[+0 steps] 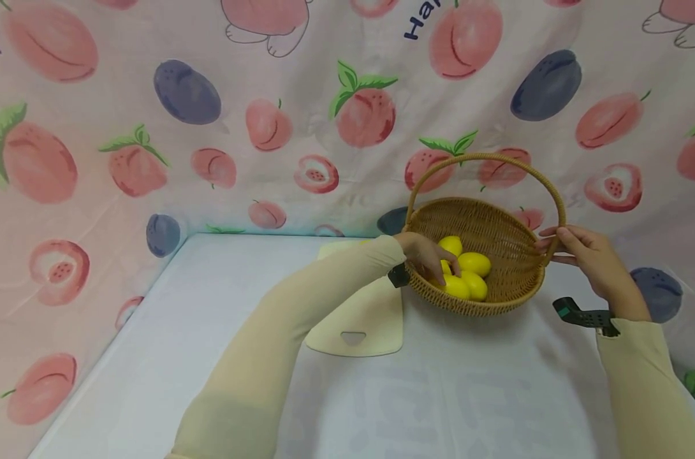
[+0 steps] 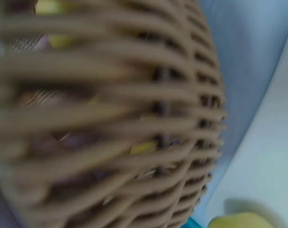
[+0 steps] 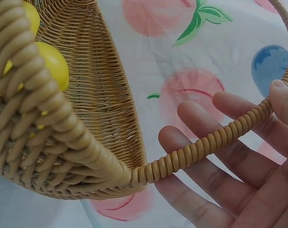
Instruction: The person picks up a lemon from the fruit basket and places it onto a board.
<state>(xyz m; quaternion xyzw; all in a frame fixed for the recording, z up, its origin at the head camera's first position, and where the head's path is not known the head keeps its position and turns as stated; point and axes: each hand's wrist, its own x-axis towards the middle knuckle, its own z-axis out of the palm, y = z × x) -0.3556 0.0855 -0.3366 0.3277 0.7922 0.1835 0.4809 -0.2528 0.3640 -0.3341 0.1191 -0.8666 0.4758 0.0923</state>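
Note:
A woven wicker basket (image 1: 502,229) with a tall arched handle (image 1: 485,156) tilts toward me, holding several yellow lemons (image 1: 475,263). My left hand (image 1: 428,252) reaches in over the left rim, its fingers bent down around a lemon (image 1: 446,268) that shows between them. In the left wrist view the basket's weave (image 2: 134,85) hides most of that hand. On the right, my right hand (image 1: 585,252) holds the base of the handle. The right wrist view has the handle (image 3: 206,145) lying across the spread fingers, with the thumb over it.
A cream cutting board (image 1: 359,319) with a cut-out grip lies left of the basket, partly under my left sleeve. A lemon (image 2: 244,221) sits on it in the left wrist view. The white table (image 1: 238,280) meets a fruit-print cloth (image 1: 301,115) at the back.

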